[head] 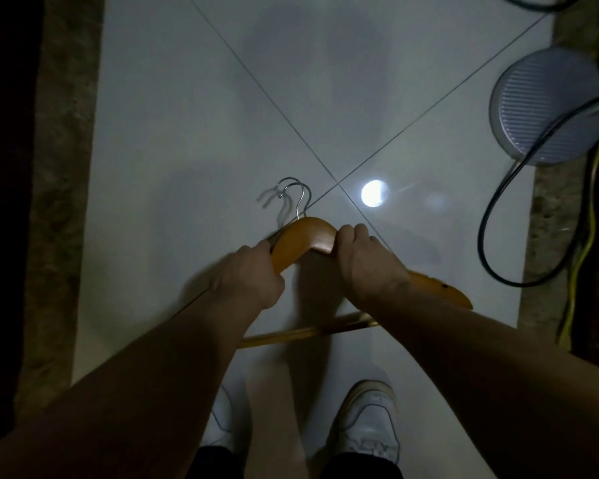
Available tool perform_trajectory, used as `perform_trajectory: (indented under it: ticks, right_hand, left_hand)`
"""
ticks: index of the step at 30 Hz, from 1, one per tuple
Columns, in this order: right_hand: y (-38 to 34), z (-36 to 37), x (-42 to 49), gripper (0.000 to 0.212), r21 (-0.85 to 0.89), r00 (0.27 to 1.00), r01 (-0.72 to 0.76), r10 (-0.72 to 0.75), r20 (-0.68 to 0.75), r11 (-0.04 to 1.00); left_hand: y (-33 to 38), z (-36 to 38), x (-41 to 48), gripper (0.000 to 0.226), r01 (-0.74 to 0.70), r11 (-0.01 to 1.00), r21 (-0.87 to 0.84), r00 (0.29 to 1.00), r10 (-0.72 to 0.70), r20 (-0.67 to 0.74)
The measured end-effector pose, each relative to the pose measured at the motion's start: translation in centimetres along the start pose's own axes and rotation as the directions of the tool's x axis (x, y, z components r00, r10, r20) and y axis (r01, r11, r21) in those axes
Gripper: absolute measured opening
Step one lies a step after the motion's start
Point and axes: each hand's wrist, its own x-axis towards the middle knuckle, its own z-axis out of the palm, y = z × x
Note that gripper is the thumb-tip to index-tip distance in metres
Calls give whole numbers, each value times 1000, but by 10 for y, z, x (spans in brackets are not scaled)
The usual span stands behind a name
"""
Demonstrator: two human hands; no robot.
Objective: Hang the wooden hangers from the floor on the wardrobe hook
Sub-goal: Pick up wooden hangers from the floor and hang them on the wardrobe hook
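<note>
As we look down at the white tiled floor (187, 133), we hold the wooden hangers (305, 236) in both hands, right in the middle of the view over the spot where the tile lines cross. Our left hand (248, 274) grips the left shoulder, fingers (272, 283) curled round the wood. Our right hand (367, 261) grips the other side just past the bend, also closed on the wood. Two metal hooks (296, 195) stick up side by side away from us. We cannot tell whether the lower bar (308, 331) touches the floor. Our white shoes (367, 420) stand below. A round ribbed grey disc (547, 105) lies at the right, with a black cable (491, 219) looping beside it.
</note>
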Motion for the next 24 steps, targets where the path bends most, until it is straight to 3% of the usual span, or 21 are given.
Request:
perform_trajectory:
  ticks: [11,18,24]
  right_hand:
    - [-26,-103,-103,21,22,991,-17,20,-134,1000]
    - [-44,-232,-197,18,61,980,-22,34,-197,998]
    - [-59,-348,-263,17,40,933,-25,37,-357,999]
  left_hand:
    - [28,-107,-111,27,-7,1000,26,998,9,-58]
    - [68,-223,-205,25,-105,993,55,987,111,-117]
    - [106,-329,-279,29,-157,985,67,961,168,-218]
